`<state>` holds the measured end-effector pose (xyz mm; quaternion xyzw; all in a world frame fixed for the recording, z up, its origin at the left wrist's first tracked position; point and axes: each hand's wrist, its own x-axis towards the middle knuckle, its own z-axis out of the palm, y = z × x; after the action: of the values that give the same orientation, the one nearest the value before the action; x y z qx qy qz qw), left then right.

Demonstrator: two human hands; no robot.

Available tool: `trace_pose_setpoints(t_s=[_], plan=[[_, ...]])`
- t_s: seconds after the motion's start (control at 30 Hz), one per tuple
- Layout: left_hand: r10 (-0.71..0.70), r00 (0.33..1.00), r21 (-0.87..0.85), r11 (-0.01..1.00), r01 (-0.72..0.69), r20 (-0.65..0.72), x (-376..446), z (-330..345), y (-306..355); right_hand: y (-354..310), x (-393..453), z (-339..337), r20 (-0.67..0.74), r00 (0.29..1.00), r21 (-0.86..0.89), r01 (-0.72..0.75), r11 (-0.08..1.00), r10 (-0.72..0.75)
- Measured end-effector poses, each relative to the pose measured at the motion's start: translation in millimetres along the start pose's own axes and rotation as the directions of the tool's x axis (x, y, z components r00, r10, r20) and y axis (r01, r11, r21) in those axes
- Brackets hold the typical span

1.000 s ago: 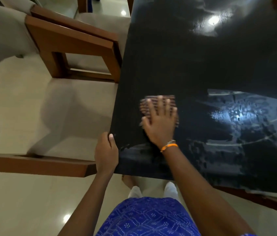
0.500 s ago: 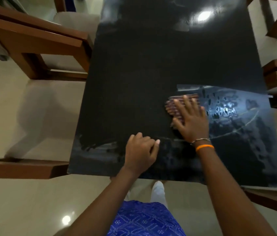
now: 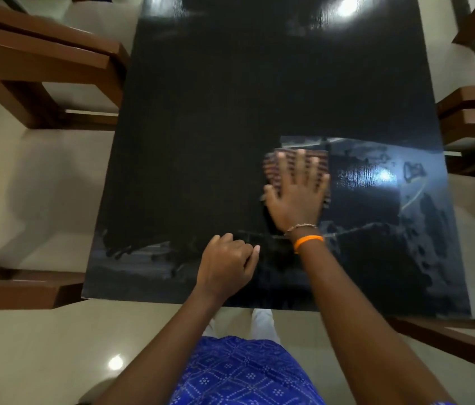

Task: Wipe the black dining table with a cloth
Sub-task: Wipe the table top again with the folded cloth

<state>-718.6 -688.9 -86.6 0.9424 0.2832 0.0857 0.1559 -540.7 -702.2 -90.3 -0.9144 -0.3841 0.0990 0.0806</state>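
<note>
Since a moment ago, our right hand (image 3: 296, 197) has carried the cloth (image 3: 296, 165) rightward across the surface (image 3: 201, 141), from near its left edge to the border of the hazy patch, and our left hand (image 3: 226, 266) has come off the left edge to rest on top near the front.

Our right hand lies flat with fingers spread wide, palm pressing the cloth down; nothing is pinched. Our left hand rests on the surface with fingers loosely curled and holds nothing we can make out; it looks like a brace.

We judge the cloth to be light, soft and limp: a small folded pad with reddish-brown stripes that will bunch or slide out unless the palm stays spread over it. Pressing flat over its middle seems a better hold than gripping an edge.

Black, hard and glossy, the rectangular surface shows a fine wood-like grain where lamp glare (image 3: 347, 7) hits it. To the right of the cloth lies a pale film with streaks and blotches (image 3: 391, 182), and more smears run along the front edge (image 3: 143, 255); both likely still need wiping.

Brown wooden chairs (image 3: 40, 59) with pale cushions stand beside the surface on a shiny beige tiled floor (image 3: 26, 346).
</note>
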Motion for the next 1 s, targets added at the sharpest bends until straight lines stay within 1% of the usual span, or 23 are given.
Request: trace_pose_setpoints(t_s=[0.07,0.1,0.17,0.2,0.27,0.33,0.37,0.43,0.53,0.63,0.7,0.77,0.87,0.93,1.0], plan=[[0.020,1.000,0.005,1.000,-0.020,0.007,1,1,-1,-47,1,12,0.047,0.983,0.029,0.174,0.984,-0.175],[0.025,1.000,-0.007,1.000,-0.025,0.003,1,2,-2,-68,2,18,0.073,0.959,0.049,0.270,0.962,-0.273],[0.020,1.000,-0.059,0.998,-0.020,-0.009,0,2,-3,-98,3,25,0.125,0.883,0.054,0.449,0.892,-0.452],[0.017,1.000,-0.074,0.997,-0.018,-0.010,0,2,-4,-103,4,27,0.147,0.847,0.035,0.512,0.858,-0.511],[0.030,1.000,-0.050,0.998,-0.030,-0.002,0,3,-3,-100,10,28,0.161,0.804,-0.002,0.579,0.815,-0.572],[0.032,0.999,-0.013,0.999,-0.032,-0.009,1,2,0,-87,18,26,0.138,0.793,-0.006,0.599,0.801,-0.593],[0.022,0.999,-0.003,1.000,-0.022,-0.024,1,2,3,-81,22,23,0.125,0.800,-0.009,0.592,0.806,-0.586],[0.002,0.998,-0.002,1.000,-0.002,-0.063,5,2,12,-65,36,16,0.095,0.843,-0.010,0.533,0.846,-0.530],[0.001,0.997,-0.044,0.999,-0.005,-0.080,15,5,34,-25,58,1,0.063,0.918,0.010,0.392,0.920,-0.392],[0.025,0.998,-0.087,0.996,-0.030,-0.059,28,14,57,38,76,-16,0.032,0.972,-0.015,0.232,0.973,-0.232],[0.035,0.998,-0.085,0.996,-0.039,-0.043,33,19,66,86,82,-28,-0.014,0.995,-0.027,0.100,0.995,-0.101],[0.031,0.999,-0.065,0.997,-0.032,-0.018,38,25,72,138,85,-40,-0.053,0.998,-0.034,-0.035,0.999,0.033],[0.016,1.000,-0.024,1.000,-0.016,0.012,39,29,73,206,84,-57,-0.082,0.972,-0.024,-0.224,0.974,0.221],[0.014,1.000,-0.010,1.000,-0.014,0.022,40,30,72,228,83,-63,-0.089,0.946,-0.010,-0.313,0.950,0.311],[0.013,1.000,-0.005,1.000,-0.013,0.023,40,31,71,225,83,-63,-0.099,0.919,-0.001,-0.384,0.923,0.382]])
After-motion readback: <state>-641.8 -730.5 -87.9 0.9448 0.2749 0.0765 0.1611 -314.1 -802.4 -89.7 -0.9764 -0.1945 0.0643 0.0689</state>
